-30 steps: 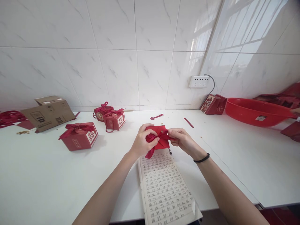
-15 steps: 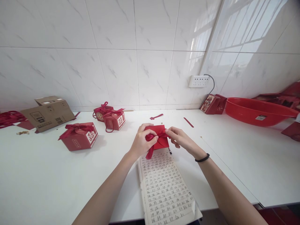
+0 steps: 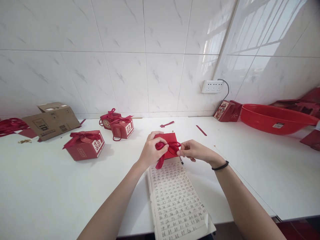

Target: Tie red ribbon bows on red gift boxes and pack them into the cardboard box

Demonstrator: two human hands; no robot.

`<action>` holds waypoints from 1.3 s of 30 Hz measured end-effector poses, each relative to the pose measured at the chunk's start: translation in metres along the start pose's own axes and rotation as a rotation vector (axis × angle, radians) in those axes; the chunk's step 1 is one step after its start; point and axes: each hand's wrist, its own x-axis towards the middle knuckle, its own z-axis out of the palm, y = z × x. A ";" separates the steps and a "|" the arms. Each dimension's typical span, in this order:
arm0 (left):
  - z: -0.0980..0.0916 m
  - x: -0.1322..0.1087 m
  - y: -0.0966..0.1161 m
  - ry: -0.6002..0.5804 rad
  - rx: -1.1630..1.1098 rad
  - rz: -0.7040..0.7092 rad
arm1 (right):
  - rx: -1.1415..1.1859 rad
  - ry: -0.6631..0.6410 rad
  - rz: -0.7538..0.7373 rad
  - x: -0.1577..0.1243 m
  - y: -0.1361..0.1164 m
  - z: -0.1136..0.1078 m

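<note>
White counter: three bowed boxes, one basin; left hand, right hand pinch ribbon on fourth box.

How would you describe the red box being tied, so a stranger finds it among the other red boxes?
On the white counter, look beyond the sheet of handwritten paper. The red box stands there; unlike the three bowed boxes further left, it has the left hand and right hand on its ribbon.
</note>
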 end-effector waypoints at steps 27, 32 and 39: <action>0.001 0.000 -0.003 -0.020 -0.030 -0.008 | -0.099 -0.215 0.091 -0.011 -0.003 -0.016; 0.000 0.000 -0.002 -0.025 -0.040 -0.014 | -0.180 -0.269 0.187 -0.011 0.002 -0.024; 0.000 0.000 -0.002 -0.019 -0.048 -0.024 | -0.146 0.143 -0.121 -0.002 0.013 -0.014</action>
